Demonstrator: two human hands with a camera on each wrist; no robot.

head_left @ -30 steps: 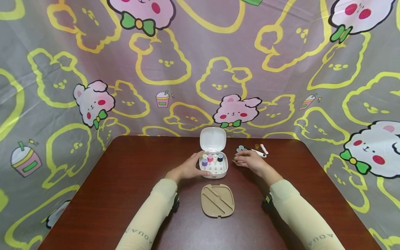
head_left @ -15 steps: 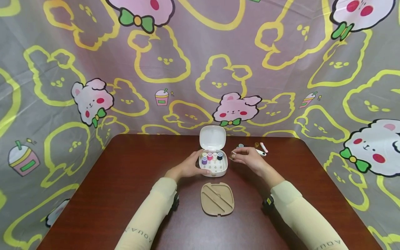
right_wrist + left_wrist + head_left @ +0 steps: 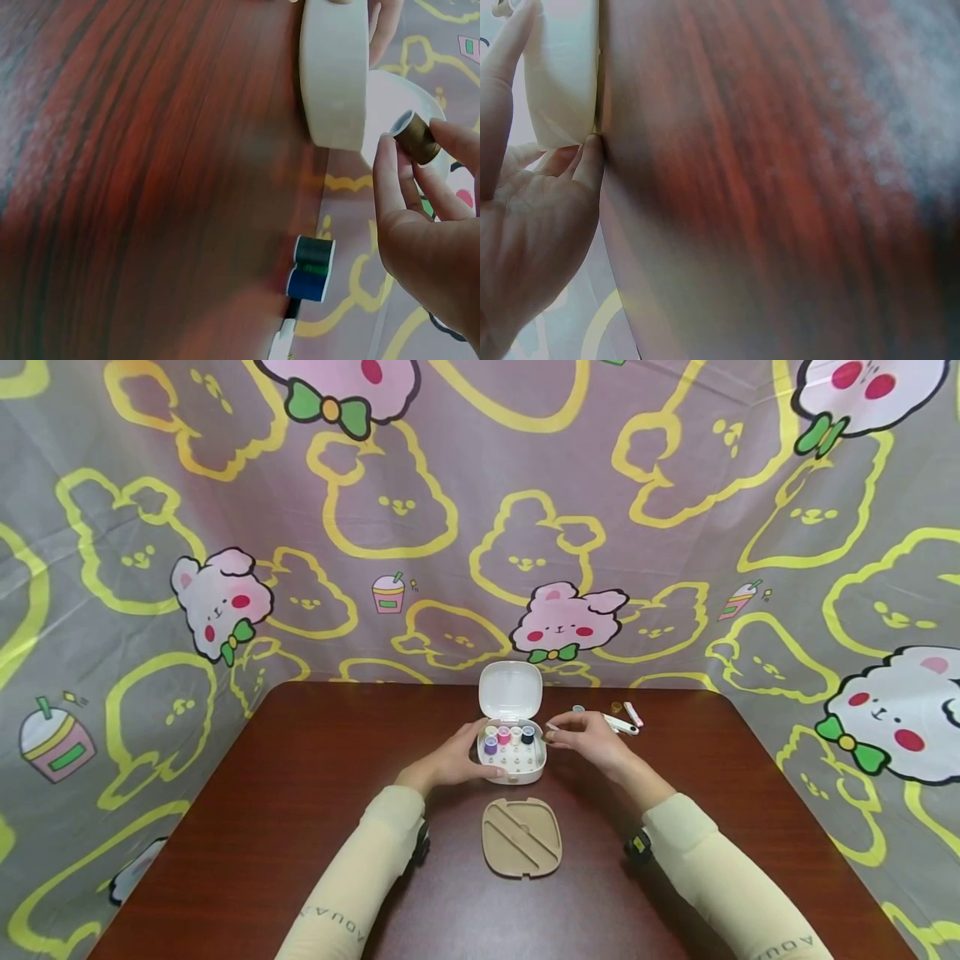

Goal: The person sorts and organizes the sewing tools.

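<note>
A white sewing box (image 3: 534, 772) stands on the table with its lid (image 3: 510, 690) raised. Inside it, several thread spools sit in the back rows, among them a pink one (image 3: 504, 736) and a purple one (image 3: 491, 745); bare pegs show in front of them. My left hand (image 3: 448, 762) grips the box's left side, thumb along the front. Just off the box's right edge, my right hand (image 3: 596, 745) pinches a brown thread spool (image 3: 421, 140) between thumb and fingertips. In the right wrist view the spool is tilted and apart from the box.
A tan grooved tray (image 3: 522, 838) lies in front of the box. Behind my right hand are a dark green spool (image 3: 316, 252), a blue spool (image 3: 307, 286), a white-handled tool (image 3: 621, 724), a gold-coloured small piece (image 3: 617, 707) and a pink-and-white stick (image 3: 634, 714).
My right hand has moved left with the brown spool, from beside the loose spools to the box's right edge. The left hand stays on the box.
</note>
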